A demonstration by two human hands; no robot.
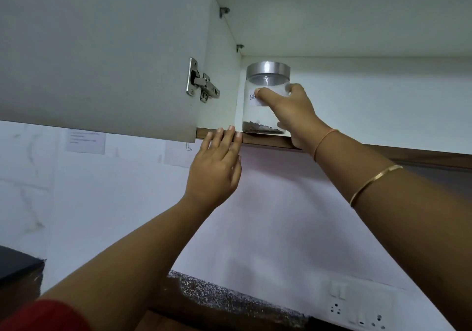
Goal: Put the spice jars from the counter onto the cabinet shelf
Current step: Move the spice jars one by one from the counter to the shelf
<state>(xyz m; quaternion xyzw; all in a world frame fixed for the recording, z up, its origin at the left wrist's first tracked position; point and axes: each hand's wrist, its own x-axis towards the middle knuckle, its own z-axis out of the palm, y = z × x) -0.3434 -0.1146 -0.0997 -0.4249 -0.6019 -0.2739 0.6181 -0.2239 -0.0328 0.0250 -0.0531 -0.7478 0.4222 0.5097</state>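
Note:
A clear spice jar (258, 118) with a silver lid and a white handwritten label stands at the left end of the cabinet shelf (268, 140), with a little dark spice at its bottom. My right hand (291, 111) grips the jar from the right side, thumb across the label. My left hand (217, 167) is raised with straight fingers, and its fingertips touch the brown front edge of the shelf just left of the jar.
The open cabinet door (102, 49) with a metal hinge (203, 84) hangs at the left. Below lie a speckled counter (229, 297), wall sockets (357, 312) and a dark object (15, 266) at the far left. The shelf extends to the right.

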